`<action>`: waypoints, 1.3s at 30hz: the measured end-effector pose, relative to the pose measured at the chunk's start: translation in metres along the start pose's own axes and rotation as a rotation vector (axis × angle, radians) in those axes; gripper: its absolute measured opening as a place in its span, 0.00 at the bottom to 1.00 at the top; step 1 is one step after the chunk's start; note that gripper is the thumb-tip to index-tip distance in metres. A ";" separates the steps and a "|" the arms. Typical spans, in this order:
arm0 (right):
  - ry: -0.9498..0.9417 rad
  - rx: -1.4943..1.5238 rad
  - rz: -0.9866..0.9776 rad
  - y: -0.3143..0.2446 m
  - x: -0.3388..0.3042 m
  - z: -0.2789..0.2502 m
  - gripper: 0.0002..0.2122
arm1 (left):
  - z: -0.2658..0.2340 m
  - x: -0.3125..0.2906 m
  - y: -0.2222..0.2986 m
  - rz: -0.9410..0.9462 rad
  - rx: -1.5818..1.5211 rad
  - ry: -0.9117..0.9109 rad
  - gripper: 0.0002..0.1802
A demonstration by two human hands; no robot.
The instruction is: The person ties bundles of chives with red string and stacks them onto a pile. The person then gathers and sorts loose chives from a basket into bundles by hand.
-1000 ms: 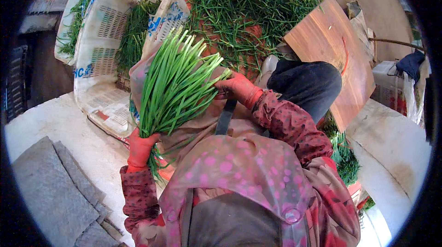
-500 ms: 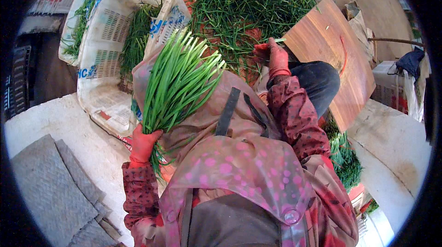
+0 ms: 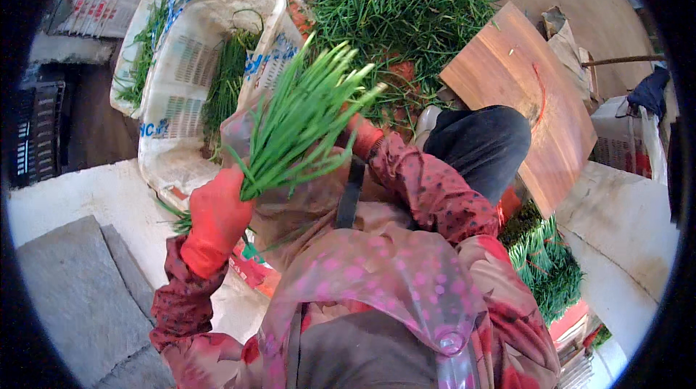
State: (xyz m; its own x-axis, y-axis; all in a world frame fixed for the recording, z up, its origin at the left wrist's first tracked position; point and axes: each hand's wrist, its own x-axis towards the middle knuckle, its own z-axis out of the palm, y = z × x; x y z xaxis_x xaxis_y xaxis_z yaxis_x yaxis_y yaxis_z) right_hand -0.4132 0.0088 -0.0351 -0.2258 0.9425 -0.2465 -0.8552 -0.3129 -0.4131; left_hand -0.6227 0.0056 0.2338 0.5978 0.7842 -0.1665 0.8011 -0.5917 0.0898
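Observation:
My left hand [image 3: 217, 204], in a red glove, is closed round a bunch of garlic chives [image 3: 293, 124] near its leafy end. The pale cut ends fan out up and to the right, over my apron-covered lap. My right hand [image 3: 362, 135], gloved in red as well, is just behind the right side of the bunch. Its fingers are hidden by the stalks, so I cannot see whether it grips any. Past my hands, a large loose heap of green chives [image 3: 399, 15] lies on an orange-red sheet [image 3: 401, 73].
To the left stands a white plastic crate [image 3: 174, 146] with chives inside, next to another white crate [image 3: 127, 63]. A wooden board [image 3: 518, 77] leans beyond my right knee. Tied chive bundles [image 3: 547, 266] are by my right side. Grey woven matting [image 3: 72, 302] lies at left.
My left hand has lifted and tilted the bunch to the right. My right hand has come left from beside the board to the bunch; the small stalk it held is out of sight.

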 end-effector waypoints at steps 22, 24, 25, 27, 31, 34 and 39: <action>-0.522 0.527 0.093 -0.035 -0.035 0.034 0.46 | 0.078 0.034 -0.030 -0.112 -0.303 0.713 0.13; -0.442 0.425 0.094 -0.039 -0.038 0.032 0.45 | 0.085 0.036 -0.032 -0.373 -0.365 0.826 0.17; -0.394 0.343 0.092 -0.041 -0.038 0.031 0.44 | 0.088 0.037 -0.031 -0.292 -0.361 0.836 0.21; -0.337 0.185 0.107 -0.044 -0.037 0.036 0.42 | 0.074 0.044 -0.012 0.075 -0.357 0.749 0.26; -0.248 -0.137 0.110 -0.067 -0.041 0.039 0.40 | 0.071 0.068 0.040 0.034 -0.848 0.188 0.46; -0.178 -0.321 0.127 -0.072 -0.036 0.046 0.38 | 0.119 0.065 0.046 -0.039 -1.807 -0.317 0.51; 0.020 -0.369 0.317 -0.072 -0.054 0.021 0.25 | 0.142 0.032 0.052 -0.160 -1.730 -0.882 0.36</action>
State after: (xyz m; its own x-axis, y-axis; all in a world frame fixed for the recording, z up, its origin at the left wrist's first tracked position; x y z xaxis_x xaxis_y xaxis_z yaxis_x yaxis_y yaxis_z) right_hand -0.3488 -0.0172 0.0264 -0.4358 0.7929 -0.4258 -0.5229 -0.6081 -0.5972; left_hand -0.5657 -0.0271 0.0939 0.7896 0.1792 -0.5869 0.3258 0.6880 0.6485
